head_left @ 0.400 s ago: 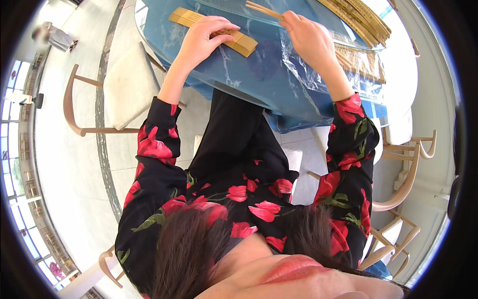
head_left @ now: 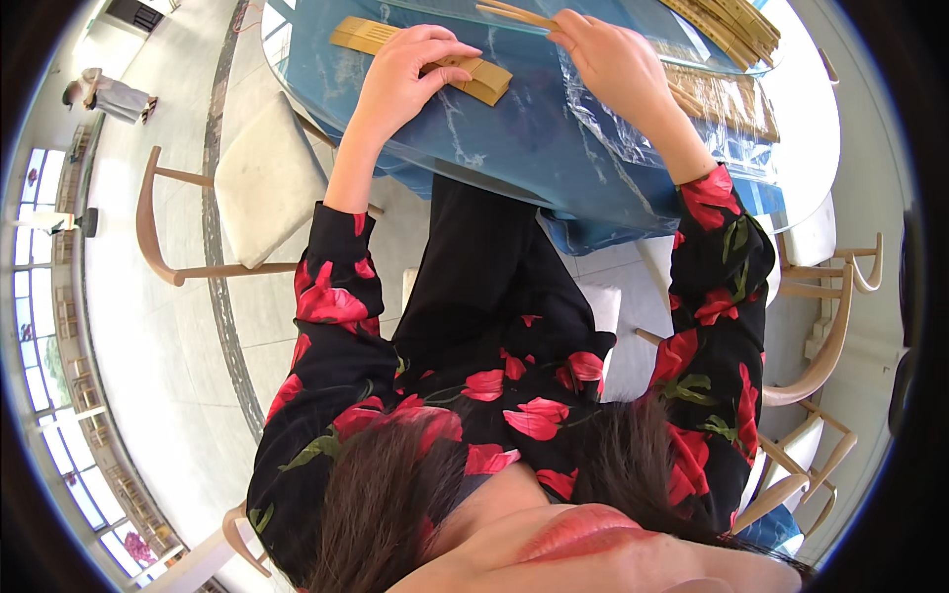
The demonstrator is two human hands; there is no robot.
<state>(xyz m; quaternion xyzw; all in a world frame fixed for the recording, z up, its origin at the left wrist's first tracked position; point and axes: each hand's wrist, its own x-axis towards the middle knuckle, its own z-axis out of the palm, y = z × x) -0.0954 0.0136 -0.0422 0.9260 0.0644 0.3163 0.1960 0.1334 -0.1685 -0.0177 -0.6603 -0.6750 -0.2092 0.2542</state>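
My left hand (head_left: 410, 77) is closed over a stack of flat, yellow-brown paper chopstick sleeves (head_left: 489, 81) lying on the blue-covered table (head_left: 524, 143). Its thumb and fingers press on the stack near its right end, and part of the sleeves is hidden beneath them. A pair of pale wooden chopsticks (head_left: 514, 14) is pinched in my right hand (head_left: 615, 67), farther back and to the right. Their tips point left, above the table and apart from the sleeves.
Clear plastic wrap (head_left: 603, 119) with more wooden chopsticks (head_left: 684, 99) lies at the right, before a pile of yellow-brown sleeves (head_left: 727, 35). Wooden chairs stand left (head_left: 267, 183) and right (head_left: 820, 346). Another person (head_left: 114, 96) is far off at the upper left.
The chopsticks in my right hand have shifted slightly left toward the sleeves. My left hand keeps its place on the stack. The whole view has tilted a little.
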